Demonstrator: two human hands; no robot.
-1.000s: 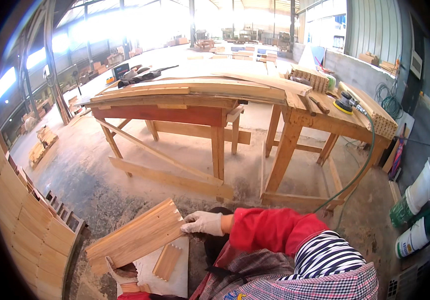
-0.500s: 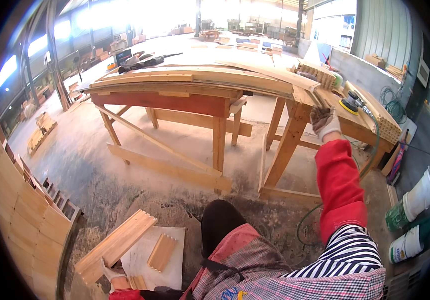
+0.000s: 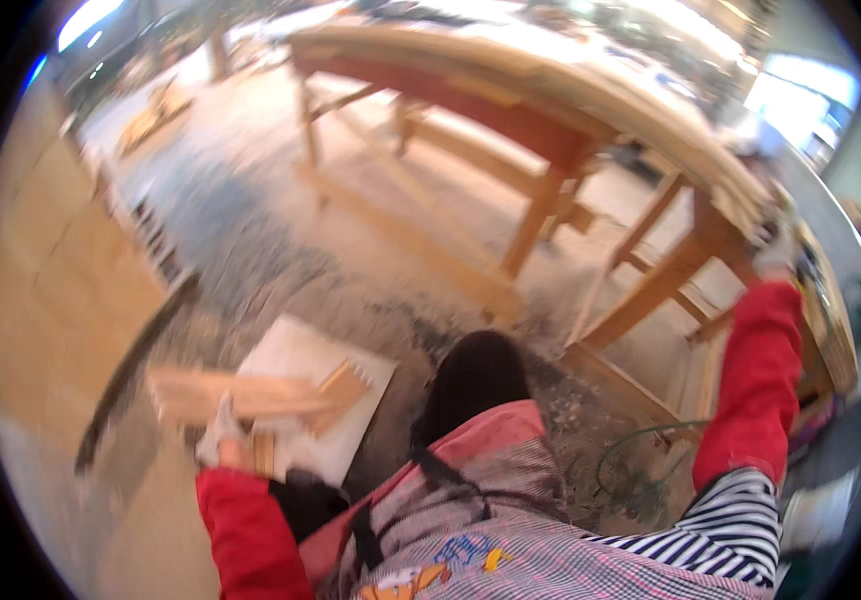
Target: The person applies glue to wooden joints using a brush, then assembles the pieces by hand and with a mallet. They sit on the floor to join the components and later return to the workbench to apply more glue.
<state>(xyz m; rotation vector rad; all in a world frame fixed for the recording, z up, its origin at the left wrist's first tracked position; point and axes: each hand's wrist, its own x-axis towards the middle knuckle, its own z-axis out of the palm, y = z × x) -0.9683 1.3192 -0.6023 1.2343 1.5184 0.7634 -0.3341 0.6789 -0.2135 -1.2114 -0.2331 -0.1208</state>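
**Steady hold on one side, long reach on the other**

Left of the sheet (image 3: 273, 352) stands a wood panel (image 3: 61, 300). At the sheet's left edge, the left hand (image 3: 219, 437) grips the board (image 3: 269, 393), thumb on its upper face. The board crosses the sheet and overlaps the block (image 3: 351, 380) in view; I cannot tell if they touch. An offcut (image 3: 264, 456) lies at the sheet's near left, just beside that hand. For a good one-handed hold, the grip should sit near the board's middle and keep it level, so its far end does not knock the block. Beyond the sheet, the tabletop (image 3: 471, 62) runs rightward; near its right end is the right hand (image 3: 777, 245), its fingers too blurred to tell whether they hold anything.
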